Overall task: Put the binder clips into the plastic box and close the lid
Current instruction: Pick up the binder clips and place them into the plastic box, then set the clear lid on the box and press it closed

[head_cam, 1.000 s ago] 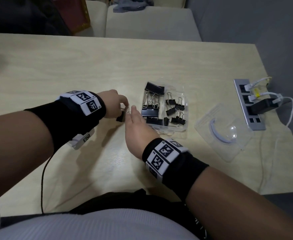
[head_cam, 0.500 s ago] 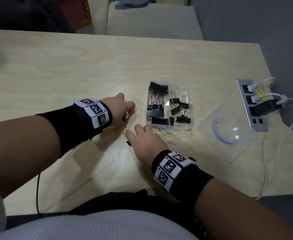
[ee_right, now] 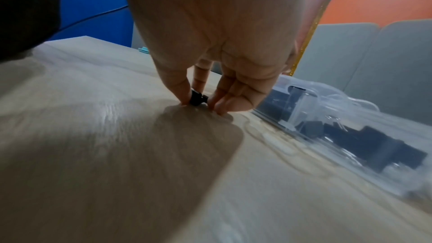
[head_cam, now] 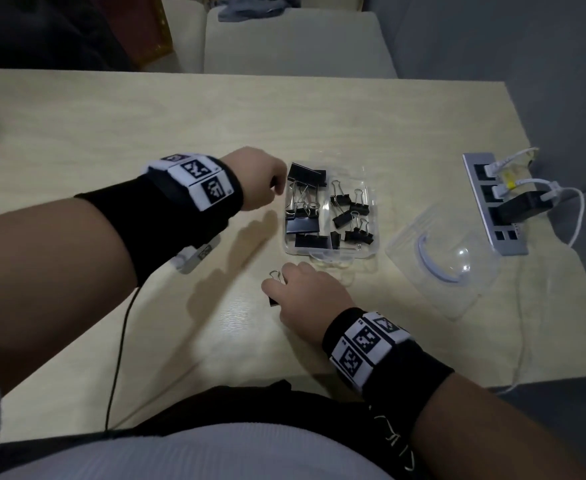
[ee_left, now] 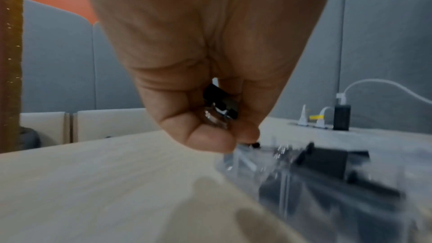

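On the pale wooden bench point(head_cam: 111, 126) the clear plastic box point(head_cam: 376, 216) sits just past the middle of the head view, open, with a heap of black binder clips point(head_cam: 307, 225) inside it, larger ones toward its 9 o'clock side and smaller ones toward its 3 o'clock side. The left hand point(head_cam: 260, 181) hangs at the box's 9 o'clock edge, just beside the rim, its fingers curled down; the left wrist view shows the thumb and fingers closed round a small black clip point(ee_left: 219, 102) with its wire handles catching light, held above the bench at the box's near corner. The right hand point(head_cam: 308, 292) rests at 6 o'clock from the box, close to its front wall, fingertips point(ee_right: 224, 106) down on the bench and pinching another small clip point(head_cam: 274, 287) between thumb and fingers; one wire loop pokes out at the hand's 11 o'clock and a black corner shows at its 8 o'clock. The lid point(head_cam: 440, 268), clear with a pale blue curved handle, lies flat on the bench at 3 o'clock from the box, apart from it. Beyond the lid, toward 2 o'clock, a grey power strip point(head_cam: 492, 202) carries a black adapter point(head_cam: 520, 207) and white cables point(head_cam: 575, 216). A thin black cord point(head_cam: 118, 341) trails from the left wrist toward the near bench edge.
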